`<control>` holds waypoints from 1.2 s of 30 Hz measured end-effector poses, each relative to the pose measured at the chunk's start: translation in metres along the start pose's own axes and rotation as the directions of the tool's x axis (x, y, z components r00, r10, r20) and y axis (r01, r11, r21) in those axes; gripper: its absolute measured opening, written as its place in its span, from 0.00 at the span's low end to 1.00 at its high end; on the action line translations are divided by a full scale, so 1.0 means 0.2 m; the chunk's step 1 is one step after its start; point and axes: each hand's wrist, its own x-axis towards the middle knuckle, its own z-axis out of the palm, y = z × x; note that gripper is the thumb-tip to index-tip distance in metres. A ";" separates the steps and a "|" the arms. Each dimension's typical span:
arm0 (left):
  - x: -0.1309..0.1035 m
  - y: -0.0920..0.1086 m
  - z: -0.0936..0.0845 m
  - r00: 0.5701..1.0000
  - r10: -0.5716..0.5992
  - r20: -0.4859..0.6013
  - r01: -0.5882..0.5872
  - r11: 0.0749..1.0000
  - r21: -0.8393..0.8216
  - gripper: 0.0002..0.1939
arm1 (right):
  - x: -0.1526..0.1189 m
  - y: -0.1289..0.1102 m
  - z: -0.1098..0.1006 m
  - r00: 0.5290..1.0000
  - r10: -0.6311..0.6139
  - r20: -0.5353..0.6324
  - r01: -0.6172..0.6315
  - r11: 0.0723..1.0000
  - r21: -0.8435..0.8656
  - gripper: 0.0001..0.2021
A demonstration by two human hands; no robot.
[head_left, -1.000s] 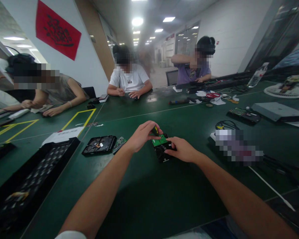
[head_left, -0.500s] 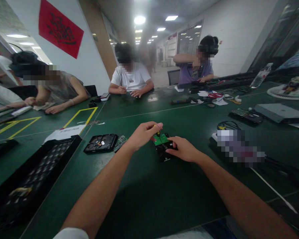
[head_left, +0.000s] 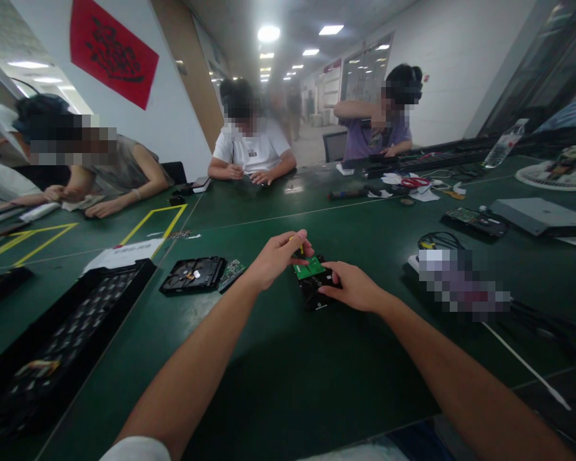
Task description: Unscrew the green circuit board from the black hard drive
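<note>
A black hard drive with a green circuit board on its far half lies on the table in front of me. My left hand pinches a small yellow screwdriver over the board, its tip hidden by my fingers. Against the drive's right side rests my right hand, thumb and fingers closed on the edge. Left of my left forearm lie another hard drive and a loose circuit board.
On the left stands a long black tray beside a white paper sheet. To the right are a coiled black cable, a hard drive, a silver metal box and a plastic bottle. Several people sit across the green table.
My left hand has turned slightly around the screwdriver, its fingers now lower over the green board. My right hand keeps its hold on the drive.
</note>
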 end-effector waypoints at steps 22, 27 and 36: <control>0.00 0.01 -0.06 0.999 -0.048 0.011 0.047 0.995 0.085 0.23 | 0.00 0.04 0.02 1.000 -0.023 -0.017 0.023 1.000 -0.015 0.28; 0.00 0.01 -0.06 1.000 -0.019 -0.019 0.023 0.971 0.237 0.29 | 0.00 0.06 0.03 1.000 -0.025 -0.010 0.025 1.000 -0.010 0.29; 0.00 0.00 -0.03 1.000 -0.005 0.030 0.001 0.989 0.147 0.29 | 0.00 0.04 0.02 1.000 -0.008 -0.015 0.008 1.000 -0.021 0.28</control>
